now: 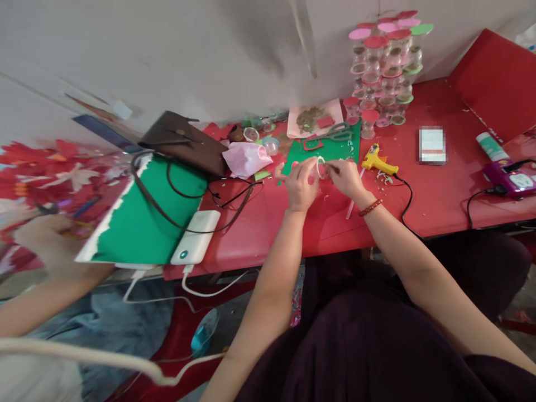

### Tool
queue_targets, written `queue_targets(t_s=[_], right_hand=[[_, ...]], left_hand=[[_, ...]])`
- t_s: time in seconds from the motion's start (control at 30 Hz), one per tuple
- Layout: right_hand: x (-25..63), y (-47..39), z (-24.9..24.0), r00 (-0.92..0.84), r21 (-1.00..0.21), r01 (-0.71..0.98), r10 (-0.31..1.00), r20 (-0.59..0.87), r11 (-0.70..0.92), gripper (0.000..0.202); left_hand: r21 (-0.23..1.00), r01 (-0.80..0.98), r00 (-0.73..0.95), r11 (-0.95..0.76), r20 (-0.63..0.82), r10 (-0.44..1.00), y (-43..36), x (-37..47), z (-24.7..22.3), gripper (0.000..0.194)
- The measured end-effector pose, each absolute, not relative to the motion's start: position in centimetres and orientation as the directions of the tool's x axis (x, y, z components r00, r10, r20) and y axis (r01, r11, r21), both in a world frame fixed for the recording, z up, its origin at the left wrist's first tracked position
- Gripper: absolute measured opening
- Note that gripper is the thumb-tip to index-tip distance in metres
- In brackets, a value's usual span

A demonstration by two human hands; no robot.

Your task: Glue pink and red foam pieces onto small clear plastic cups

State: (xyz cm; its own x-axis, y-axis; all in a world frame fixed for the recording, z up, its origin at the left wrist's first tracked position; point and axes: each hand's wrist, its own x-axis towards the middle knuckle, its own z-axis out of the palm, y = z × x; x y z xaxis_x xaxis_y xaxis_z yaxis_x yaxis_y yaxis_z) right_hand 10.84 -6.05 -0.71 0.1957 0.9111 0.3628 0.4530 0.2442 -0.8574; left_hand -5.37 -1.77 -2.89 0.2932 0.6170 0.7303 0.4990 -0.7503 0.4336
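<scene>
My left hand (302, 184) is closed around a small clear plastic cup whose pale round rim (320, 166) faces my right hand. The thumb and fingers of my right hand (344, 177) are pinched together at that rim; what lies between them is too small to make out. Under and behind both hands lies a green sheet (349, 149) with a small red paper cutout (312, 144) and grey-handled scissors (340, 133). Just right of my right hand rests a yellow glue gun (379, 161), a glue stick (350, 207) lying near my wrist.
Stacked clear cups with coloured discs (389, 72) stand at the back. A purple power socket (511, 180) sits far right. Leftward are a brown bag (188, 142), a pink cloth bundle (247, 159), a white power bank (196, 237) and another person's hand (46, 243).
</scene>
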Motion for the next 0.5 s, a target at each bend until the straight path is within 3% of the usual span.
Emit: queue_targets(t_s=[0.13, 0.3, 0.5], right_hand=[[10.8, -6.3, -0.4, 0.215, -0.88, 0.435, 0.927, 0.308, 0.192, 0.027], [10.8, -6.5, -0.1, 0.231, -0.829, 0.524, 0.905, 0.359, 0.195, 0.029], [11.2, -6.4, -0.1, 0.129, -0.784, 0.571, 0.915, 0.381, 0.246, 0.029]], left_hand=[[0.452, 0.479, 0.32, -0.753, 0.709, 0.629, -2.0, -5.2, -2.7, 0.035], [0.504, 0.462, 0.305, -0.73, 0.682, 0.664, -1.6, -5.3, -2.8, 0.032], [0.516, 0.487, 0.326, -0.704, 0.641, 0.695, -0.5, -7.0, -2.5, 0.035]])
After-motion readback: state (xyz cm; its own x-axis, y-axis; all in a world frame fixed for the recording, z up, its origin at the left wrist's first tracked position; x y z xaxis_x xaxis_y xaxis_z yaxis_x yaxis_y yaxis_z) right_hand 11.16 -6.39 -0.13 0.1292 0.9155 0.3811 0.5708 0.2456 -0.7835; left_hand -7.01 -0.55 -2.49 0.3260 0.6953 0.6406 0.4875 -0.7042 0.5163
